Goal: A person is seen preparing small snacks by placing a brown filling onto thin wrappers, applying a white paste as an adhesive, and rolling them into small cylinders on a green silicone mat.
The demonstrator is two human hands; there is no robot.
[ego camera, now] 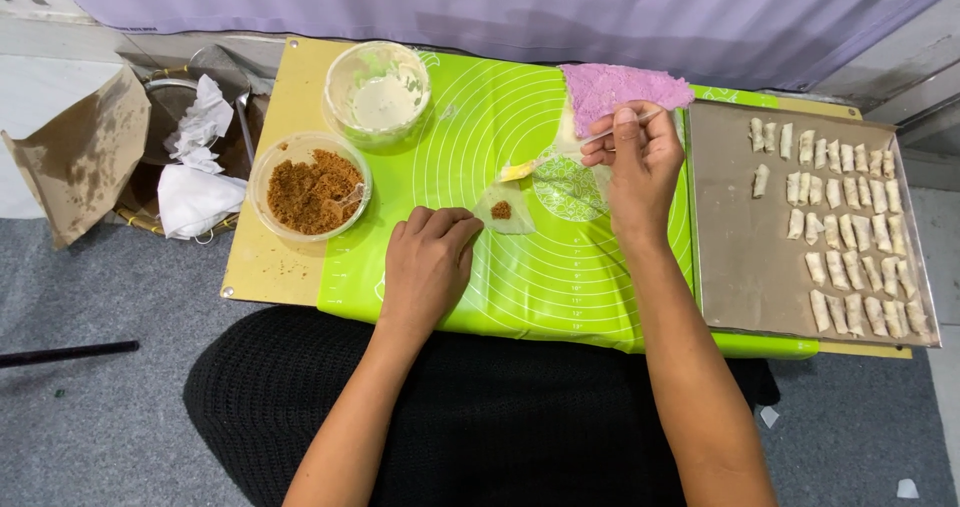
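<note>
Right hand [640, 157] pinches brush [560, 154]; left hand [428, 262] curled, touching wrapper [505, 210]

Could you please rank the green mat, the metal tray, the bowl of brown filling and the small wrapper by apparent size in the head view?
1. green mat
2. metal tray
3. bowl of brown filling
4. small wrapper

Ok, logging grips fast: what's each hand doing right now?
Left hand: curled, fingertips on the small wrapper, nothing gripped.
Right hand: closed, pinching a thin brush.
</note>
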